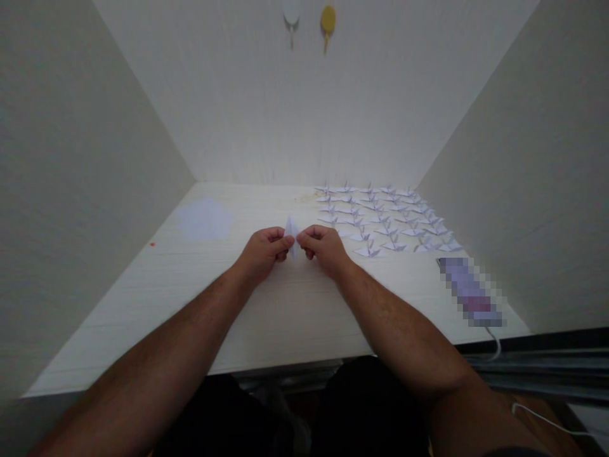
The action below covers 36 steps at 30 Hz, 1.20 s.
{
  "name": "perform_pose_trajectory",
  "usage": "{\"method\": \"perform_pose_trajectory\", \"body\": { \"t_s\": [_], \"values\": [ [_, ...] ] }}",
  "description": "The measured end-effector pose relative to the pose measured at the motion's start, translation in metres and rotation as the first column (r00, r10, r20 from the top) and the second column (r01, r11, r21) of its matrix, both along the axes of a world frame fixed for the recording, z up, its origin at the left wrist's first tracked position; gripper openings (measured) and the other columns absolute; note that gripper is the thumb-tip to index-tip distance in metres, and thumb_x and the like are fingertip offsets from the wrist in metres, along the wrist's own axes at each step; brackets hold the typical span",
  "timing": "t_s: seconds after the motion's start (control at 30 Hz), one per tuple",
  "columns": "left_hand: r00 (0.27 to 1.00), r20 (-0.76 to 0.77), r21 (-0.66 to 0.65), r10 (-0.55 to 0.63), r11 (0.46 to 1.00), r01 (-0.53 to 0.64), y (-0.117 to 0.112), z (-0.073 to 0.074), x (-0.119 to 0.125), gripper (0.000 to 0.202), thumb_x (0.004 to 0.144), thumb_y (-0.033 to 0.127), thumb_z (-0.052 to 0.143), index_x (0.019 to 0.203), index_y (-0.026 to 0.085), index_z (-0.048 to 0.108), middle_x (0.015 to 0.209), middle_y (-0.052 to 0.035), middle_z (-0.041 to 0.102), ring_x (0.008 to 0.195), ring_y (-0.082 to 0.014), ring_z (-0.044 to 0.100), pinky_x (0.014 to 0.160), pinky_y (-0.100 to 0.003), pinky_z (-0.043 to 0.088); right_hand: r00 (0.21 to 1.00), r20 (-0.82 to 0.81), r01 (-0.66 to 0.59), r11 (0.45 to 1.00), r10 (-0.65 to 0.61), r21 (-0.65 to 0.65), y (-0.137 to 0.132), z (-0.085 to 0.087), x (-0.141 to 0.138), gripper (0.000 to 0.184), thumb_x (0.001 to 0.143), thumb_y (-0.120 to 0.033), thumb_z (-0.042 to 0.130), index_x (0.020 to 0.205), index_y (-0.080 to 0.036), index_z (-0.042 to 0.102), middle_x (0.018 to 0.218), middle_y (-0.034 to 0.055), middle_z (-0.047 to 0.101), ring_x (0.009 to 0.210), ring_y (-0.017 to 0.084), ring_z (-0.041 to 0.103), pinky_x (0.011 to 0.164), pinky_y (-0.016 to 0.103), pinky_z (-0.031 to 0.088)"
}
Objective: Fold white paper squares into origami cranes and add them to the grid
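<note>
Hiding part of a small folded white paper [290, 226], the person's fingers leave its pointed top and a little of its lower end in sight, with the creases too faint to read. The left hand [261, 255] is nearly closed, thumb and curled fingers pinching the paper's left side; the right hand [327, 249], just beside it, is likewise curled, thumb and forefinger meeting at the right edge. The paper stands upright between them, above the white table [295, 317]. Beyond and to the right of the right hand sit rows of paper cranes [392, 246], the nearer ones partly covered by that hand. Farther right, pixelation masks a flat object [469, 292]. Left of the left hand lies pale white paper [205, 219], its edges washed out.
</note>
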<state>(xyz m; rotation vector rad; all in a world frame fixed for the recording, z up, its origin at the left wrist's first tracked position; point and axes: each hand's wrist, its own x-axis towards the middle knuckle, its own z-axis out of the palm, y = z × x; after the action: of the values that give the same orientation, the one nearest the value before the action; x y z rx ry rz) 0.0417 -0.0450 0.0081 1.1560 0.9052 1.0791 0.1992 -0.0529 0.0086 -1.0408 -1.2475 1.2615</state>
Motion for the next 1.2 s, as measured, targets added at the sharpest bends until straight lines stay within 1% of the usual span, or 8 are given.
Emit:
{"method": "perform_pose_trajectory", "body": {
  "t_s": [0.17, 0.37, 0.47, 0.57, 0.63, 0.8, 0.97, 1.2],
  "values": [
    [0.99, -0.058, 0.027, 0.126, 0.992, -0.124, 0.0, -0.002, 0.003, 0.024, 0.068, 0.031, 0.077, 0.068, 0.016, 0.058, 0.048, 0.0056, 0.049, 0.041, -0.006, 0.041, 0.042, -0.02, 0.028, 0.988, 0.152, 0.033, 0.999, -0.036, 0.028, 0.0, -0.002, 0.001, 0.027, 0.068, -0.041, 0.073, 0.064, -0.018, 0.06, 0.049, -0.0062, 0.051, 0.043, 0.007, 0.039, 0.044, 0.022, 0.029],
    [0.997, -0.055, -0.023, 0.054, 0.998, -0.055, 0.001, -0.002, 0.003, 0.023, 0.068, 0.031, 0.075, 0.068, 0.016, 0.057, 0.048, 0.005, 0.051, 0.039, -0.0063, 0.042, 0.041, -0.02, 0.03, 0.969, 0.24, 0.036, 0.996, -0.056, 0.085, 0.003, -0.006, 0.001, 0.022, 0.072, -0.037, 0.068, 0.064, -0.018, 0.059, 0.053, -0.0047, 0.054, 0.048, 0.009, 0.045, 0.049, 0.023, 0.036],
    [0.99, -0.09, 0.021, 0.113, 0.994, -0.112, 0.0, 0.0, 0.003, 0.021, 0.068, 0.029, 0.074, 0.07, 0.016, 0.058, 0.05, 0.0036, 0.056, 0.041, -0.0071, 0.046, 0.042, -0.02, 0.034, 0.959, 0.238, 0.114, 0.98, -0.151, 0.162, 0.003, -0.007, 0.0, 0.018, 0.07, -0.033, 0.07, 0.069, -0.019, 0.06, 0.06, -0.0029, 0.06, 0.053, 0.01, 0.051, 0.054, 0.024, 0.042],
    [0.978, -0.132, 0.062, 0.162, 0.986, -0.155, -0.002, 0.003, 0.004, 0.02, 0.067, 0.027, 0.075, 0.076, 0.015, 0.062, 0.059, -0.0003, 0.065, 0.049, -0.0101, 0.057, 0.047, -0.021, 0.041, 0.923, 0.246, 0.225, 0.934, -0.296, 0.279, 0.001, -0.006, -0.001, 0.015, 0.069, -0.029, 0.071, 0.076, -0.019, 0.062, 0.067, -0.0014, 0.065, 0.059, 0.012, 0.057, 0.058, 0.025, 0.046],
    [0.973, -0.149, 0.078, 0.176, 0.983, -0.165, -0.004, 0.004, 0.005, 0.02, 0.066, 0.027, 0.076, 0.077, 0.015, 0.064, 0.064, -0.0023, 0.068, 0.056, -0.0127, 0.063, 0.05, -0.021, 0.045, 0.897, 0.274, 0.245, 0.905, -0.347, 0.347, 0.0, -0.005, -0.001, 0.013, 0.071, -0.026, 0.07, 0.08, -0.019, 0.064, 0.069, -0.0008, 0.066, 0.059, 0.012, 0.058, 0.059, 0.025, 0.048],
    [0.968, -0.171, 0.066, 0.183, 0.983, -0.174, -0.008, 0.008, 0.007, 0.02, 0.068, 0.03, 0.075, 0.072, 0.014, 0.064, 0.065, -0.0059, 0.07, 0.062, -0.0183, 0.069, 0.052, -0.024, 0.049, 0.845, 0.36, 0.202, 0.86, -0.395, 0.469, 0.0, -0.007, 0.0, 0.013, 0.075, -0.021, 0.067, 0.087, -0.019, 0.071, 0.076, 0.0006, 0.07, 0.061, 0.012, 0.059, 0.063, 0.027, 0.05],
    [0.968, -0.163, 0.039, 0.189, 0.982, -0.185, -0.008, 0.006, 0.009, 0.022, 0.069, 0.03, 0.076, 0.078, 0.011, 0.069, 0.074, -0.0095, 0.073, 0.066, -0.0201, 0.072, 0.054, -0.026, 0.054, 0.815, 0.404, 0.171, 0.838, -0.416, 0.519, 0.001, -0.01, 0.001, 0.015, 0.077, -0.018, 0.067, 0.09, -0.02, 0.074, 0.079, 0.0014, 0.072, 0.064, 0.013, 0.061, 0.068, 0.028, 0.052],
    [0.961, -0.155, 0.017, 0.231, 0.973, -0.231, -0.008, 0.006, 0.011, 0.02, 0.07, 0.027, 0.076, 0.079, 0.011, 0.07, 0.074, -0.0103, 0.074, 0.068, -0.021, 0.073, 0.06, -0.029, 0.058, 0.793, 0.421, 0.128, 0.796, -0.44, 0.592, 0.001, -0.012, 0.002, 0.017, 0.079, -0.015, 0.064, 0.091, -0.021, 0.075, 0.081, 0.0018, 0.071, 0.067, 0.013, 0.06, 0.069, 0.027, 0.051]
  ]
}}
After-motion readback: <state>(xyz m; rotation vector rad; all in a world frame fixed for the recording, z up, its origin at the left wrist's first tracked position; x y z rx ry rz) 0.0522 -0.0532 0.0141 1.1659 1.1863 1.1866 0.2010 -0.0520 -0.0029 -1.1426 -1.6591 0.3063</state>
